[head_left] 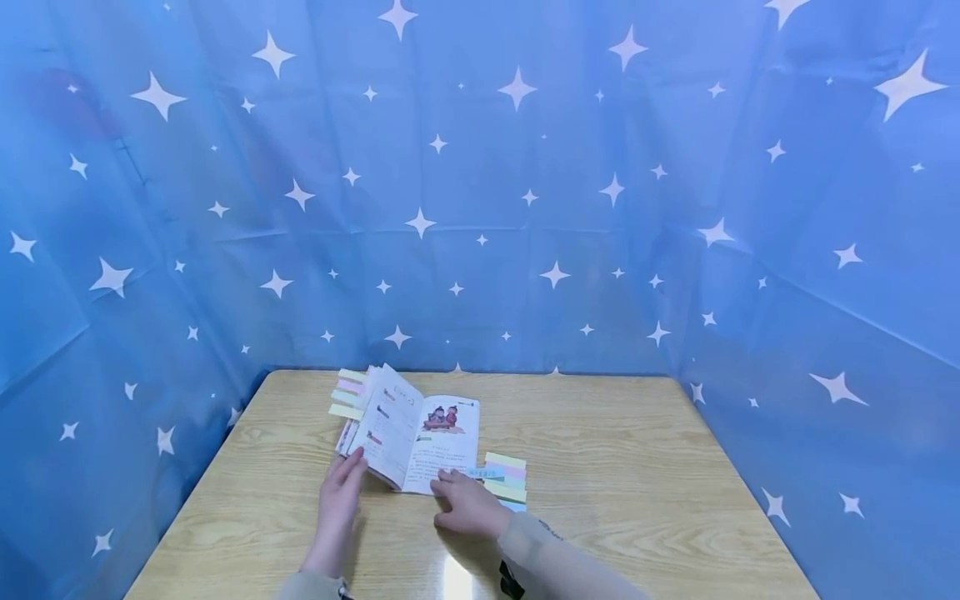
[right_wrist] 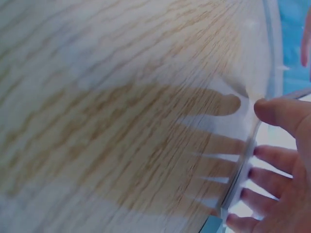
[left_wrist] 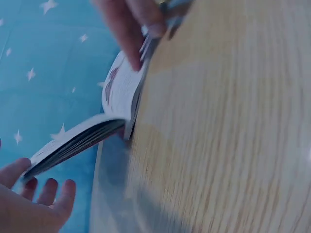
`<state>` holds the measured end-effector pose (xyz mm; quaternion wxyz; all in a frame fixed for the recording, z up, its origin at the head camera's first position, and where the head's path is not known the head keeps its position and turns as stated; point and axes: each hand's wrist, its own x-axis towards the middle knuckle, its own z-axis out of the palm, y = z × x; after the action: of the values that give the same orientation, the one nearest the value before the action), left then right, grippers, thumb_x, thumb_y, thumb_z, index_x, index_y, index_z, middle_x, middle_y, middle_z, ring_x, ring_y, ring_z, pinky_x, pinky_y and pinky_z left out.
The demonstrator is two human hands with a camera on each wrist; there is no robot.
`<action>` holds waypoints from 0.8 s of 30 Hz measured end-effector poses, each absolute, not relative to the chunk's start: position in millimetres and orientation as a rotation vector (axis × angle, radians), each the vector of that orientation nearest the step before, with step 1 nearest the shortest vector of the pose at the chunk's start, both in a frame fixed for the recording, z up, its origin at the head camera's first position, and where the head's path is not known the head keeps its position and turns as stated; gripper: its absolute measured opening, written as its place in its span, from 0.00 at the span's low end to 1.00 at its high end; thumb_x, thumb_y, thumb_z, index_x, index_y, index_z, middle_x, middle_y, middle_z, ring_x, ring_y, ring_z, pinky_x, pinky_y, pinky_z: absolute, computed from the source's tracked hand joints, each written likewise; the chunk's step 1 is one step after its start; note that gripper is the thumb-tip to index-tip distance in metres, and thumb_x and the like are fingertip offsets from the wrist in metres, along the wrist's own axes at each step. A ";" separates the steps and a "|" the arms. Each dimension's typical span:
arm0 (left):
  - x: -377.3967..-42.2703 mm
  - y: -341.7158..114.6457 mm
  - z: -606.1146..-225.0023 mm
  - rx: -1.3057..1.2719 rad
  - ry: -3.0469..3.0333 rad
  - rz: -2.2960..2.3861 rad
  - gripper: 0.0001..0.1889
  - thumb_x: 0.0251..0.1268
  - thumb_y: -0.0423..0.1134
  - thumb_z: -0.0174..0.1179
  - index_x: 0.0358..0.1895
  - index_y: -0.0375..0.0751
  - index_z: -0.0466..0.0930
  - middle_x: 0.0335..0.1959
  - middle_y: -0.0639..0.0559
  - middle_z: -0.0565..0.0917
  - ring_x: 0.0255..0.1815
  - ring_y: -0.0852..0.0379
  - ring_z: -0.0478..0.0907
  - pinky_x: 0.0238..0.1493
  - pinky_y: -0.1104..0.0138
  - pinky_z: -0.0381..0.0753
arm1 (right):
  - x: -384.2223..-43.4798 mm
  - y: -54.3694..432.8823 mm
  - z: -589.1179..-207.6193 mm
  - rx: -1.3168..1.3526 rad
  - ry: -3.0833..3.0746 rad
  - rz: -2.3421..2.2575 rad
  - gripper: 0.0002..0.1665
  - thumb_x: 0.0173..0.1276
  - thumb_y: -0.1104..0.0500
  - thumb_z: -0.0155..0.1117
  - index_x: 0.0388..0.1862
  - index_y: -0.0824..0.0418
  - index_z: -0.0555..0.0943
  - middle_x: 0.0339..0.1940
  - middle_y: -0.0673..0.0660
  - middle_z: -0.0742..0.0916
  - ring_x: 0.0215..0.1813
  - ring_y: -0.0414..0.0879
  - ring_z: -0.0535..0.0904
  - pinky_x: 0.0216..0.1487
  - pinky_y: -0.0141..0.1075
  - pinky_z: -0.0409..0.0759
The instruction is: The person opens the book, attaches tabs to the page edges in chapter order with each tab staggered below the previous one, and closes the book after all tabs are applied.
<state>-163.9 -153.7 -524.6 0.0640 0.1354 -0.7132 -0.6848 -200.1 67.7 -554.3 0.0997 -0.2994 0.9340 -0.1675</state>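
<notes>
An open book (head_left: 447, 442) with a colour picture and printed text lies on the wooden table. Its left half (head_left: 390, 425) is raised at a slant, a thick stack of pages fanning out in the left wrist view. My left hand (head_left: 341, 492) holds this raised half by its lower outer edge, thumb on one side and fingers (left_wrist: 65, 194) on the other. My right hand (head_left: 471, 504) rests on the lower part of the right page, its fingers (right_wrist: 272, 182) extended and spread in the right wrist view.
Pastel paper strips (head_left: 348, 393) stick out past the book's left side, and more coloured strips (head_left: 510, 475) jut out at its lower right. A blue curtain (head_left: 480, 167) with white stars surrounds the table (head_left: 615, 467) at the back and sides.
</notes>
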 end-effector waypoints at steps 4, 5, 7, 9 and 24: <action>-167.8 -134.1 -528.7 0.229 -2.226 -1.883 0.25 0.70 0.37 0.57 0.65 0.28 0.68 0.73 0.32 0.56 0.73 0.34 0.52 0.70 0.46 0.56 | -201.4 68.6 -555.3 -0.902 2.768 -0.494 0.34 0.61 0.48 0.65 0.65 0.59 0.76 0.68 0.60 0.75 0.70 0.55 0.67 0.70 0.42 0.64; -168.8 -129.3 -529.9 0.180 -2.238 -1.852 0.23 0.69 0.36 0.58 0.64 0.28 0.70 0.73 0.31 0.58 0.73 0.34 0.53 0.69 0.46 0.59 | -201.8 69.1 -556.1 -0.901 2.768 -0.500 0.34 0.61 0.48 0.66 0.65 0.59 0.75 0.68 0.60 0.74 0.70 0.55 0.67 0.70 0.42 0.64; -170.5 -121.0 -531.1 0.089 -2.261 -1.798 0.20 0.67 0.35 0.59 0.60 0.29 0.76 0.71 0.32 0.62 0.71 0.35 0.58 0.67 0.45 0.62 | -202.7 70.2 -556.7 -0.907 2.767 -0.506 0.35 0.61 0.48 0.66 0.65 0.59 0.75 0.68 0.60 0.74 0.70 0.55 0.67 0.70 0.42 0.64; -172.7 -114.5 -531.4 -0.007 -2.282 -1.748 0.15 0.67 0.35 0.60 0.52 0.30 0.81 0.69 0.34 0.66 0.68 0.35 0.63 0.66 0.44 0.64 | -203.9 71.6 -556.3 -0.911 2.763 -0.519 0.35 0.60 0.47 0.66 0.65 0.60 0.75 0.69 0.61 0.74 0.70 0.55 0.67 0.70 0.42 0.63; -213.3 -102.4 -536.9 -0.241 -2.540 -1.623 0.18 0.73 0.44 0.54 0.62 0.47 0.77 0.63 0.41 0.76 0.65 0.38 0.70 0.65 0.43 0.65 | -198.7 87.3 -542.4 -1.034 2.745 -0.531 0.24 0.61 0.50 0.68 0.54 0.61 0.82 0.44 0.52 0.86 0.42 0.40 0.81 0.45 0.29 0.79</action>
<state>-213.3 -102.4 -536.9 0.0587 -0.0797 -0.8385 -0.5358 -198.7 87.3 -542.4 0.0804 -0.3457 0.9179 -0.1777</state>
